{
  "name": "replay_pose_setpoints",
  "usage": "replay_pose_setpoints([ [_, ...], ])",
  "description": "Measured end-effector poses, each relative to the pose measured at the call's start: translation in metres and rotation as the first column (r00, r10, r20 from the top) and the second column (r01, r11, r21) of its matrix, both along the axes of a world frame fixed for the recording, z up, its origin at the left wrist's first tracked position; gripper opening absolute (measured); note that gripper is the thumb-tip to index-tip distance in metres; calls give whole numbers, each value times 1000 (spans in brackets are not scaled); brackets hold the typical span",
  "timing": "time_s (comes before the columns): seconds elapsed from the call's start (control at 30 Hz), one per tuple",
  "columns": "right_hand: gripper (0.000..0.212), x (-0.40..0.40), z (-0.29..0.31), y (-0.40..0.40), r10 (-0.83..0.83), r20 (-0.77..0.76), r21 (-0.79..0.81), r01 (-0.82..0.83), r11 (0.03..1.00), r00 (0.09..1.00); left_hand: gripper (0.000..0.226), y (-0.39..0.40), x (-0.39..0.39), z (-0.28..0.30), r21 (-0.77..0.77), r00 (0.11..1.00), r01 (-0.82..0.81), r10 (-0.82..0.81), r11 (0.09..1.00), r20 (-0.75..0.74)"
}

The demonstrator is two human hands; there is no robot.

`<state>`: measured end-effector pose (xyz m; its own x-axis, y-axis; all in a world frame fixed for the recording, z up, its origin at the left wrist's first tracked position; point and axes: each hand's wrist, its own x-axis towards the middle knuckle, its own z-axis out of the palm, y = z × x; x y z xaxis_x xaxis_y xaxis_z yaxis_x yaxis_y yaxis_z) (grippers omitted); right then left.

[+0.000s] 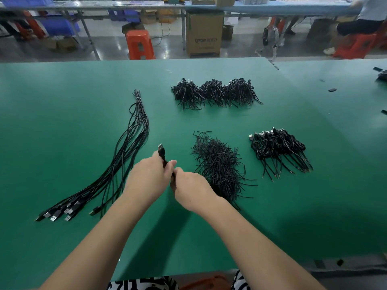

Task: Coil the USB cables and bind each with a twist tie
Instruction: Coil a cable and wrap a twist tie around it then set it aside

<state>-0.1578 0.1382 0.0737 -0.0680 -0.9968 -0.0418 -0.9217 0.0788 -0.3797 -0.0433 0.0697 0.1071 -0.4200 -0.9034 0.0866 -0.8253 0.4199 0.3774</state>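
Sticking up near the middle of the frame is a black USB cable (161,152), with its shiny plug at the top. The left hand (149,177) has its fingers wrapped around the cable just under the plug. The right hand (191,187) is touching the left hand, a little lower and to the right, and its fingers are curled around the same cable. The rest of the cable is hidden by the hands.

To the right of the hands sits a messy pile of twist ties (219,164). Farther right is a row of coiled cables (278,148) with their plugs pointing up. At the upper middle lie three bigger heaps of coiled cables (213,93). On the left, a long bunch of straight cables (125,151) is tied at its top end, and its plugs fan out at the lower left. Everything lies on a green table (62,101).
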Motion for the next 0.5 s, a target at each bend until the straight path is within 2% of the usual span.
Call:
replay_pose_setpoints([
  [0.07, 23, -1, 1, 1, -5, 5, 9, 5, 1000, 1000, 37, -5, 6, 0, -28, 998, 40, -41, 999, -40],
  [0.2, 26, -2, 1, 4, 3, -3, 23, -3, 1000, 1000, 24, -18, 16, 4, 114, 955, 288, -277, 951, -106],
  [0.37, 28, -1, 2, 2, 18, -50, 7, -17, 1000, 999, 27, -26, 18, 1, 191, 945, 319, -296, 928, -137],
  [0.5, 19, 0, 1, 1, 48, -35, 24, -47, 999, 998, 22, -30, 19, 1, 202, 939, 339, -319, 919, -126],
])
